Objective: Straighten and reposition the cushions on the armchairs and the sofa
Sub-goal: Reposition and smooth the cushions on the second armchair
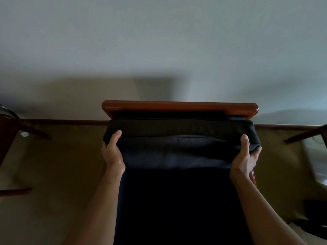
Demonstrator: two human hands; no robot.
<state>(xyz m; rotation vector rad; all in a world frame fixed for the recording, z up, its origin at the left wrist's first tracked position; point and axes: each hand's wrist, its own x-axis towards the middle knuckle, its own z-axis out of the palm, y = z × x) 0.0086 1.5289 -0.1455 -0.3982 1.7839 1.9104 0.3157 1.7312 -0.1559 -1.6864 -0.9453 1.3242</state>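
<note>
A dark back cushion (pixel 180 138) leans against an armchair whose reddish wooden top rail (pixel 179 106) shows just above it. My left hand (pixel 113 151) grips the cushion's left end, thumb on its top face. My right hand (pixel 245 156) grips the right end the same way, fingers wrapped under the corner. The cushion's upper edge sits just below the rail. Below the hands lies a darker seat cushion (pixel 177 206); its lower part is lost in shadow.
A pale wall (pixel 159 41) stands right behind the chair, with a dark skirting board (pixel 62 122). Wooden parts of other furniture (pixel 10 131) jut in at the left, and more wood (pixel 304 136) at the right. Tan floor (pixel 62 174) lies on both sides.
</note>
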